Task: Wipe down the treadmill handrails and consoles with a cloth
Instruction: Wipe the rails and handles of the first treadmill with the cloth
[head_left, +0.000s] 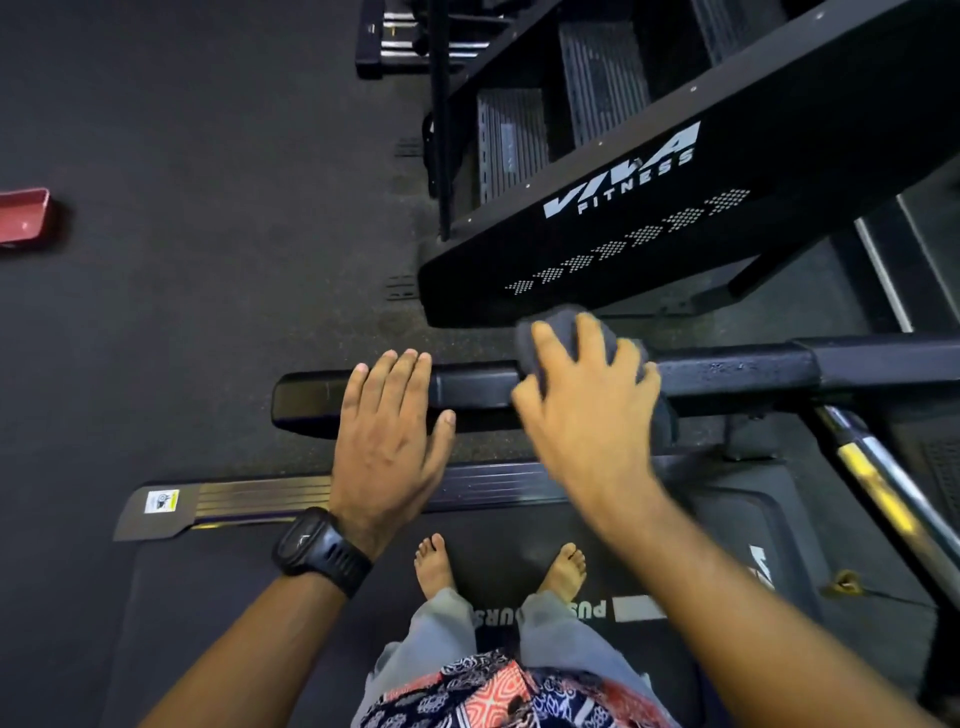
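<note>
Where the black handrail (478, 387) crosses the middle of the view, its long axis is laid left to right. Its rounded free end points left, and its other end is cut off by the right edge. The dark grey cloth (558, 325) is held on top of this rail, right of its middle, under the right hand (587, 400). The fingers are spread and bent over the cloth, and the thumb is set against the rail's near side. Most of the cloth is covered by that hand. Only a bunched fold is seen beyond the fingertips on the far side, and a flap is seen hanging on the near side. The right hand is blurred, so the grip cannot be read in finer detail.

The left hand (389, 436) is laid flat across the rail near its free end. Its fingers are straight and close together, and nothing is held in it. A black wristwatch (319, 551) is worn on that wrist.

Two bare feet (434, 564) are planted on the treadmill belt (208, 597) below, and the white lettering there is partly hidden by the trouser legs. Beyond the rail a black side panel (727, 171) marked VIVA FITNESS is seen slanting up to the right. A red object (23, 215) on the floor is cut off at the left edge and cannot be identified.
</note>
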